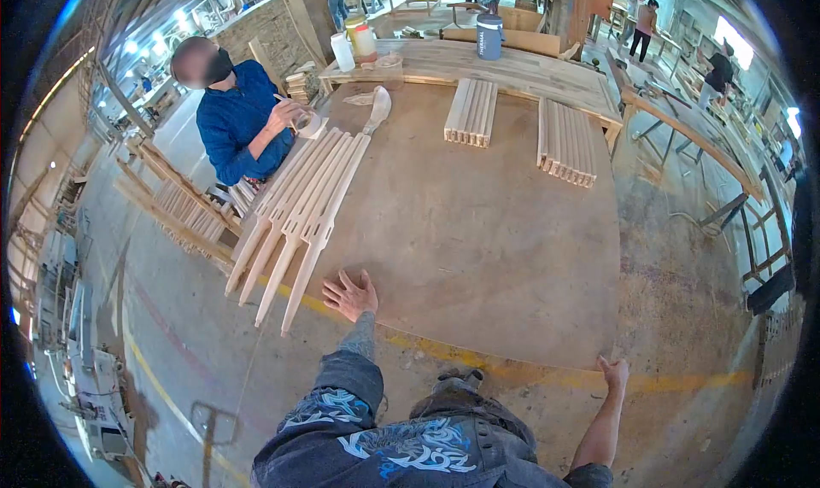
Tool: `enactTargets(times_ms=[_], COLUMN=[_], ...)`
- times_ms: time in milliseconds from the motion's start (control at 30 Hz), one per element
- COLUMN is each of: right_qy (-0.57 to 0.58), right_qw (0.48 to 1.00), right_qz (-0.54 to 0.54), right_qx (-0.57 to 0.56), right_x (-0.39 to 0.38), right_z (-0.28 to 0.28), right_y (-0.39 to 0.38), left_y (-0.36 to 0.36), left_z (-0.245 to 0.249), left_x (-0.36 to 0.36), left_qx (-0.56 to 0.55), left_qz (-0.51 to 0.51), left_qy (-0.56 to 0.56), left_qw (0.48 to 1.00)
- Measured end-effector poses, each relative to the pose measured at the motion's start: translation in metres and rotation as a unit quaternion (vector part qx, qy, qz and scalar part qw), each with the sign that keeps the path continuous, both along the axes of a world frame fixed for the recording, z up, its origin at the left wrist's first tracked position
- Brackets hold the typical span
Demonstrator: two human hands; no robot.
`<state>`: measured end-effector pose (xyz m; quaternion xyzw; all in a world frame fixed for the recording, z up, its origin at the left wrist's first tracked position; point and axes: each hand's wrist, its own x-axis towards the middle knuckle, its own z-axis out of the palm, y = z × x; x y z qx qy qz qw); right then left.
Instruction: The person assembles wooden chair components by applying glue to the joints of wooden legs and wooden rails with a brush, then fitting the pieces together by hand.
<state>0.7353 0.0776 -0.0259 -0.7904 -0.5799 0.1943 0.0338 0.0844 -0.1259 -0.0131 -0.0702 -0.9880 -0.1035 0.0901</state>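
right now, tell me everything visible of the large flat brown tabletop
The large flat brown tabletop looks like scuffed, mottled board. The bare left hand is spread at its near edge; the bare right hand is at its near right corner. Long pale wooden pieces lie along its left side, two pale wooden bundles near its far side.

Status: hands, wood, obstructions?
Left hand spread at table, near edge; right hand at near-right corner. Long wooden pieces lie left, ends overhanging. Co-worker beside them.
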Motion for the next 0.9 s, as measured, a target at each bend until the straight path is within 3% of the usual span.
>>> enactTargets(times_ms=[333,433,533,900], right_qy=[-0.044,-0.065,-0.002,-0.020], right_qw=[0.999,0.998,1.000,0.999], right_qz=[0.017,0.012,0.017,-0.014], right_qx=[-0.007,-0.005,0.014,0.037], right_x=[-0.019,-0.011,-0.007,-0.027], right_z=[0.028,0.011,0.012,0.030], right_y=[-0.005,0.001,-0.002,-0.014], left_y=[-0.001,-0.002,-0.001,0.001], left_z=[-0.007,-0.005,-0.002,0.000], left_x=[-0.003,-0.003,-0.002,0.000], left_qx=[0.001,-0.006,0.002,-0.002], left_qz=[0.005,0.004,0.000,0.004], left_qy=[0.002,0.008,0.007,0.005], left_qw=[1.000,1.000,1.000,1.000])
